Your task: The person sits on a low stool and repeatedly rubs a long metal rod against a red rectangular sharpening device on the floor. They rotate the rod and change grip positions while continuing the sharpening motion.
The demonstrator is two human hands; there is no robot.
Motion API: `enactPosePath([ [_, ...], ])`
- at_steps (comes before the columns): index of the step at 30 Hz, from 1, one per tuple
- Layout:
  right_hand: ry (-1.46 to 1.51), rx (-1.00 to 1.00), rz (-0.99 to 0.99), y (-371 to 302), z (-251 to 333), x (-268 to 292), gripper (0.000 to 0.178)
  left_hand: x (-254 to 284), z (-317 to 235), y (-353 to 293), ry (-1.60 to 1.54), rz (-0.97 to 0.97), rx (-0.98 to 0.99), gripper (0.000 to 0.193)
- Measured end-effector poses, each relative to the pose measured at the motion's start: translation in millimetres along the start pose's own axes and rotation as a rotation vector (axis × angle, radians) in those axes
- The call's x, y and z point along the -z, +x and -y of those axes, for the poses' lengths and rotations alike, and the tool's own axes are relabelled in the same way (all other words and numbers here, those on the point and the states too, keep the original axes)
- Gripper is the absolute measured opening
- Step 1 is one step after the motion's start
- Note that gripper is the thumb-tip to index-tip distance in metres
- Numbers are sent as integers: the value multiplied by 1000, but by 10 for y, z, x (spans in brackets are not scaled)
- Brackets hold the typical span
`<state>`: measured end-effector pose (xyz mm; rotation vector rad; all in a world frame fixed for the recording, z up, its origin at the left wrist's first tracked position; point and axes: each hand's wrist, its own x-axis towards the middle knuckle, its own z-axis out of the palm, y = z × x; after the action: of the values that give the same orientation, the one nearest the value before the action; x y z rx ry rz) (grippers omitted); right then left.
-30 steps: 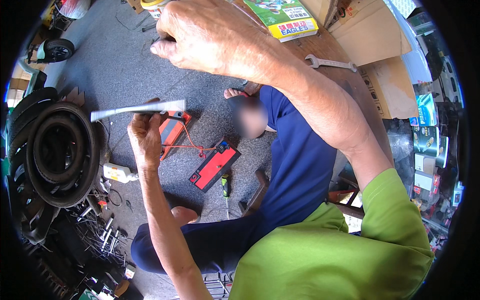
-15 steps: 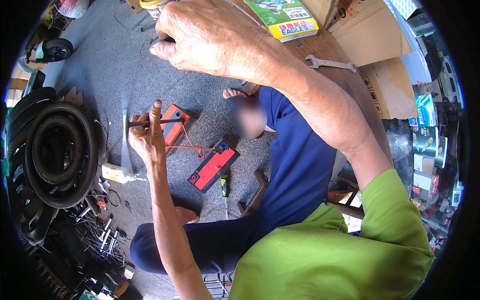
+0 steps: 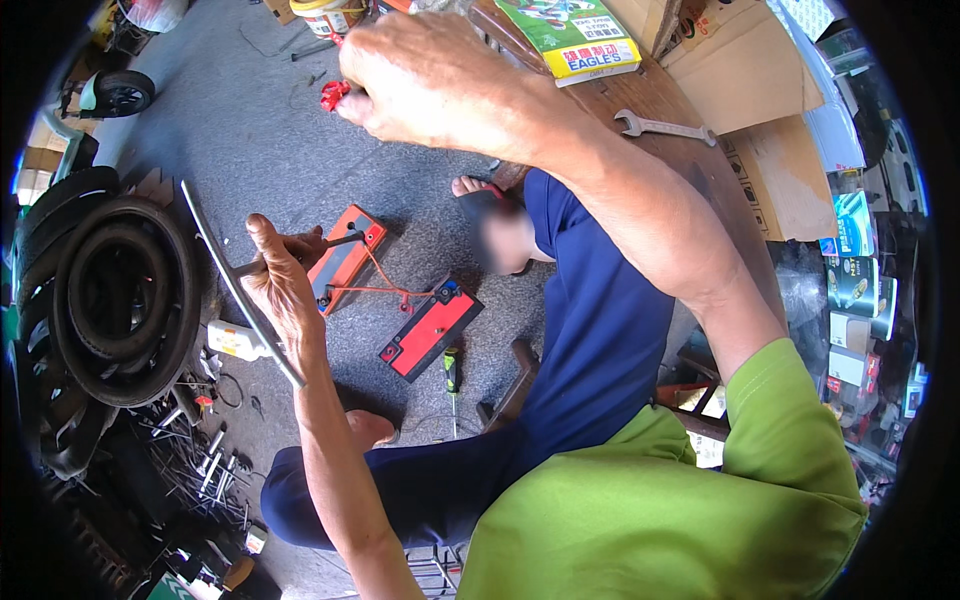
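My left hand (image 3: 283, 290) is around the dark shaft of a T-handle wrench (image 3: 225, 255). Its long metal crossbar slants beside the palm, and the shaft's far end meets a corner terminal of the orange-topped battery (image 3: 341, 262). A thin red wire (image 3: 380, 291) links that battery to a red-topped battery (image 3: 440, 327) lying nearer on the floor. Raised ahead, my right hand (image 3: 425, 80) has its fingers curled in. Small red pieces (image 3: 333, 96) show at its fingertips; I cannot tell whether they are held or lie behind it.
A green screwdriver (image 3: 451, 374) and a white bottle (image 3: 236, 341) are on the floor. Stacked tyres (image 3: 125, 300) and scattered metal tools (image 3: 215, 470) fill the left side. At the right, a wooden bench (image 3: 690, 165) bears an open-end wrench (image 3: 660, 128) and a green-yellow box (image 3: 590, 45).
The wrench's crossbar, a blurred streak before, now shows sharply at another slant. My left hand has loosened and turned slightly. My right hand has shifted right, revealing the red pieces.
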<state>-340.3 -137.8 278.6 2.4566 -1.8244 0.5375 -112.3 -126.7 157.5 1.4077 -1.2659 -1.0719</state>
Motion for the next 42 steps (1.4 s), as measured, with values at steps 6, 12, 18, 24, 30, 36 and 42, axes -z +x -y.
enactPosePath([
  [6,14,-41,353,-116,108,-349,9,72,-256,-105,-76,1,-54,72],
  [12,258,-350,803,-425,345,-1433,39,123,-511,-260,-157,-57,-55,75],
  [18,615,-526,452,-1395,751,-2673,40,441,-724,-436,-50,-55,-148,77],
  [24,721,-521,176,-1341,854,-2703,19,774,-866,-543,-31,-178,-141,76],
  [30,539,-897,141,-1540,331,-2984,32,786,-986,-494,-102,-280,-213,76],
  [36,477,-659,798,-1137,416,-2820,38,769,-970,-506,-92,-275,-194,78],
  [42,357,-504,929,-1052,575,-2838,35,760,-962,-476,-47,-248,-234,79],
])
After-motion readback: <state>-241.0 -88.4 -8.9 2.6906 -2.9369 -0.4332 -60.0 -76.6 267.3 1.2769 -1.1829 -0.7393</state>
